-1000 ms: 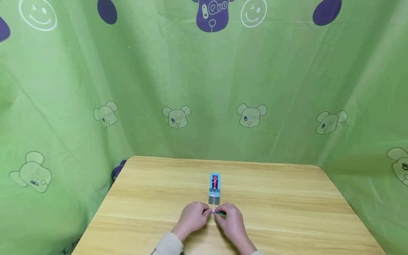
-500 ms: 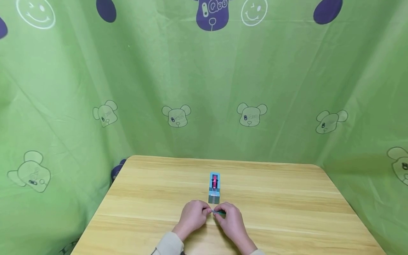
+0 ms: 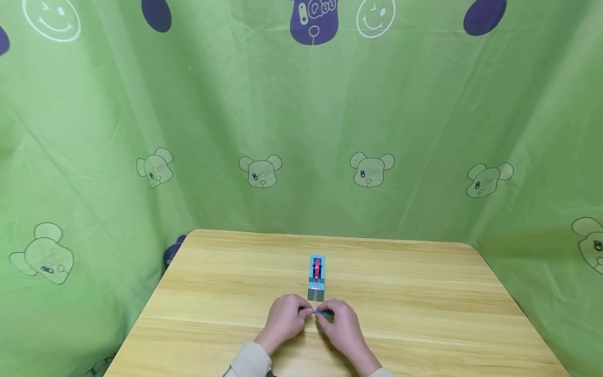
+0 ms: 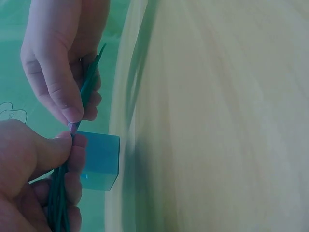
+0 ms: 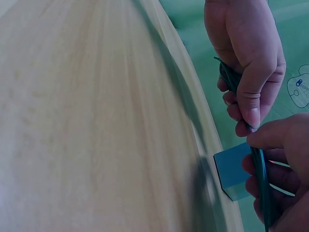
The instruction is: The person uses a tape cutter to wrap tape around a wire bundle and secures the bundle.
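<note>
In the head view, my left hand (image 3: 285, 318) and right hand (image 3: 343, 327) meet fingertip to fingertip above the table. Together they pinch a bundle of thin green strands (image 4: 59, 195), perhaps cords or wires. The left thumb and fingers hold one part of it, and the right hand grips the other (image 5: 260, 176). A small pale band, looking like tape (image 4: 73, 127), shows at the narrow gap between the hands; fingertips cover most of it. Just beyond the hands stands a blue tape dispenser (image 3: 316, 293) with a pinkish-red roll (image 3: 317, 268).
The wood-grain table (image 3: 212, 293) spreads out on both sides of the hands. A green curtain (image 3: 301, 115) with bear and smiley prints hangs behind the table and along both sides.
One second ago a clear tape strip stretched from the dispenser to the fingertips; now that stretch is gone. Both hands stay nearly in place, still pinching the bundle.
</note>
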Motion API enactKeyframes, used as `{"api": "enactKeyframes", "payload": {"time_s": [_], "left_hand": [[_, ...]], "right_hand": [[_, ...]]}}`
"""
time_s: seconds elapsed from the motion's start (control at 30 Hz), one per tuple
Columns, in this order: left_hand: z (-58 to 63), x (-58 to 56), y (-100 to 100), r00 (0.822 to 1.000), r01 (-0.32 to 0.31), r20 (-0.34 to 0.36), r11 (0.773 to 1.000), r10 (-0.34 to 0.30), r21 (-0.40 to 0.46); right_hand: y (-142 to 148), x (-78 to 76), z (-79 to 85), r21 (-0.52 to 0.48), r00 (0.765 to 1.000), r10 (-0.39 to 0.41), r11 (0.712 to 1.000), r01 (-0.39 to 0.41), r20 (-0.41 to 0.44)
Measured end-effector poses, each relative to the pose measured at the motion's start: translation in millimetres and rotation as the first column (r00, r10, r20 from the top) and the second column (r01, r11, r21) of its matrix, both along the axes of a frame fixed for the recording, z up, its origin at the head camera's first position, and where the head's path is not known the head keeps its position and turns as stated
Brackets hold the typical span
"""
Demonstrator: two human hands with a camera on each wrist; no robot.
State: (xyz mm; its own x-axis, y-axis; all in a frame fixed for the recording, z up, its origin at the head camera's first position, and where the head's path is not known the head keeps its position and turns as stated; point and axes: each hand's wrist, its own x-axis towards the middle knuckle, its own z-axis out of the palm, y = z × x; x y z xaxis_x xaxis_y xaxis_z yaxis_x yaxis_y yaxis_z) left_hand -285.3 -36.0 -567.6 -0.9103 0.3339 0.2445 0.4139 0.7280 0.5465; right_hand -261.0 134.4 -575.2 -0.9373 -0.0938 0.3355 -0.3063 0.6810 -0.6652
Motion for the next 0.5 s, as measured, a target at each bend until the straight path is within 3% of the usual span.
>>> {"api": "enactKeyframes", "payload": {"time_s": [0.5], "left_hand": [[-5.3, -0.8, 0.5, 1.000, -0.001, 0.016, 0.999, 0.000, 0.049]], "right_hand": [[1.5, -2.6, -0.8, -0.028, 1.000, -0.008, 1.000, 0.009, 0.010]]}}
